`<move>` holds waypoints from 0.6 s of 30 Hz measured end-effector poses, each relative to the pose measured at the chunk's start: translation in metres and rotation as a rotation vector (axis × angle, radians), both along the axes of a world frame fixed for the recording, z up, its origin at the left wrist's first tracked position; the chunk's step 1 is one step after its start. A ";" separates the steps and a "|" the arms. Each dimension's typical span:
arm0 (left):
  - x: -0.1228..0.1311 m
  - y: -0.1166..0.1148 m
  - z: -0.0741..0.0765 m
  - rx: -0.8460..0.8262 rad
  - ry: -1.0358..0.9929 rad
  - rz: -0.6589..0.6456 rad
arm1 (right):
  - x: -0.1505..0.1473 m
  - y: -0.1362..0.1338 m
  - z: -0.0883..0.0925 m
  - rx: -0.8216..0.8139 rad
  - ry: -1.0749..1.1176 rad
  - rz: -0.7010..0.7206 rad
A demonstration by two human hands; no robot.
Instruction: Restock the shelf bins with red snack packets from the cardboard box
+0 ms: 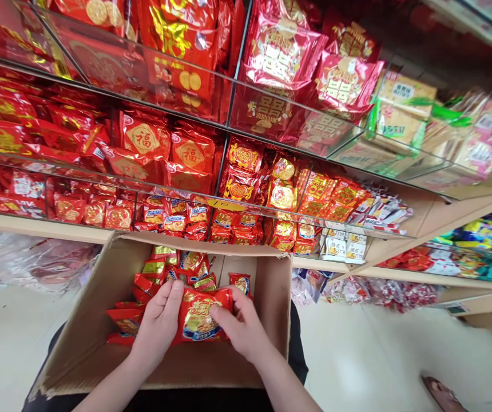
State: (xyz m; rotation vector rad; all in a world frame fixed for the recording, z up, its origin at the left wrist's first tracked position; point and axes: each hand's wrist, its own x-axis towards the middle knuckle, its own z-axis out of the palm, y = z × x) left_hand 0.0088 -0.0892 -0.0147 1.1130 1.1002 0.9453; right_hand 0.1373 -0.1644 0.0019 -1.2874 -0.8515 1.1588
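Observation:
Between my two hands is a red snack packet (201,316) with gold lettering and a blue band, held above an open cardboard box (211,372). My left hand (159,320) is closed on its left side. On the right, my right hand (243,326) pinches the packet with the thumb across its front. Inside the box, several similar red packets (126,319) lie to the left and at the far end. One more small packet (240,283) sits just beyond my right hand. The box rests on my lap.
Shelves with clear plastic fronts (177,186) rise ahead, filled with red and gold packets (143,140). Plastic-wrapped bags (31,260) lie under the shelf at left, more bags (379,292) at right. A person's sandalled foot (441,392) is on the floor at lower right.

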 end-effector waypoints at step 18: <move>-0.041 0.097 0.006 1.230 1.234 0.034 | 0.153 0.091 0.034 -0.555 -1.621 -0.030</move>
